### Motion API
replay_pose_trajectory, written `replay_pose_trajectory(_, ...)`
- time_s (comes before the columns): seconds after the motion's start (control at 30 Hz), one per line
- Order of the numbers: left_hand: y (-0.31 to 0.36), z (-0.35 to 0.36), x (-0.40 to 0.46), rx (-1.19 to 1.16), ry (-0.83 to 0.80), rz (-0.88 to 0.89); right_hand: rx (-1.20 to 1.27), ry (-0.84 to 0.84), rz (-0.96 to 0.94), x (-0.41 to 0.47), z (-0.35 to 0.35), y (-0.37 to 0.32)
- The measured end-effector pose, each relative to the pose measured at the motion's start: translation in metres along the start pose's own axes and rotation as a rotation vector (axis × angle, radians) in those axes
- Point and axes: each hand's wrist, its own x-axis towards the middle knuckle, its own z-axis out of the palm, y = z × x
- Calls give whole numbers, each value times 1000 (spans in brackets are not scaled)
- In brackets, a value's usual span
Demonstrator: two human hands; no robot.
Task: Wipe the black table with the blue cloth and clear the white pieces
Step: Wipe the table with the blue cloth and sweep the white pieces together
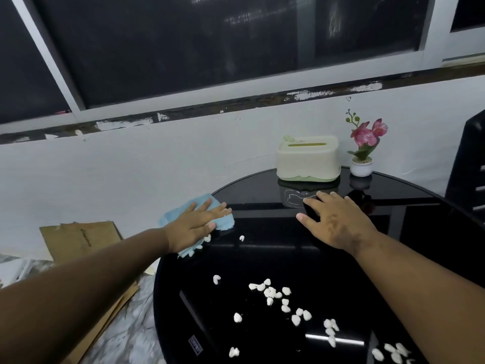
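Note:
A round black glossy table fills the lower right of the head view. My left hand lies flat with fingers spread on a light blue cloth at the table's left edge; part of the cloth hangs past the rim. My right hand rests palm down on the table's middle, fingers apart, holding nothing. Several white pieces lie scattered over the near half of the table. A few white pieces sit right beside the cloth.
A cream and green tissue box and a small white pot with pink flowers stand at the table's far edge by the white wall. Cardboard sheets lie on the floor at left. A dark chair stands at right.

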Motion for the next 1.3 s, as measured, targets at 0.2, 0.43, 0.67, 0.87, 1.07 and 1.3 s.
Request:
replay_pose_trajectory(0.2, 40, 11, -18, -34, 18, 11, -76, -40, 3, 0, -4, -6)
replay_pose_trajectory(0.43, 52, 12, -21, -28, 31, -6, -334, 52, -197, -2, -32, -41)
replay_pose_trajectory(0.67, 32, 7, -5, -43, 31, -8, 96, -122, -261, -37, -2, -74)
replay_pose_trajectory(0.87, 7, -1, 20, 15, -14, -46, 117, -56, -261, -37, 8, -73)
replay_pose_trajectory(1.07, 8, -5, 30, 84, -25, -77, 121, -47, -270, -39, 8, -71)
replay_pose_trajectory(1.3, 18, 0, -5, 33, -44, -17, 140, -53, -272, -43, 5, -70)
